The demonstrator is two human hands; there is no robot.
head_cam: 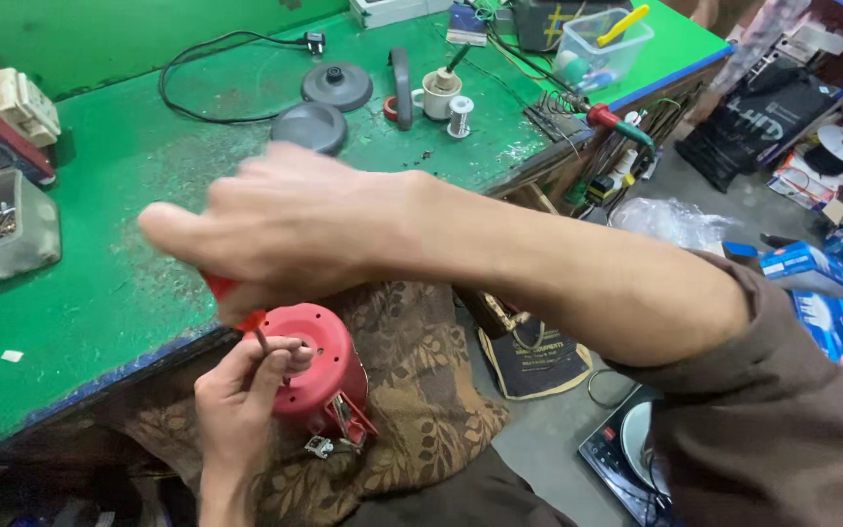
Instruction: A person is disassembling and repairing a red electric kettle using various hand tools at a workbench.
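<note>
Red round housing (319, 366), holed flat end, wires dangling below

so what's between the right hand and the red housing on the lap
In the head view, a red-handled screwdriver bridges the right hand and red housing, its shaft steadied by the left hand.

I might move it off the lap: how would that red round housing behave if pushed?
The red housing looks like rigid plastic, probably light. Its round body seems apt to roll on the cloth once the left hand lets go. Loose metal bits dangle underneath.
</note>
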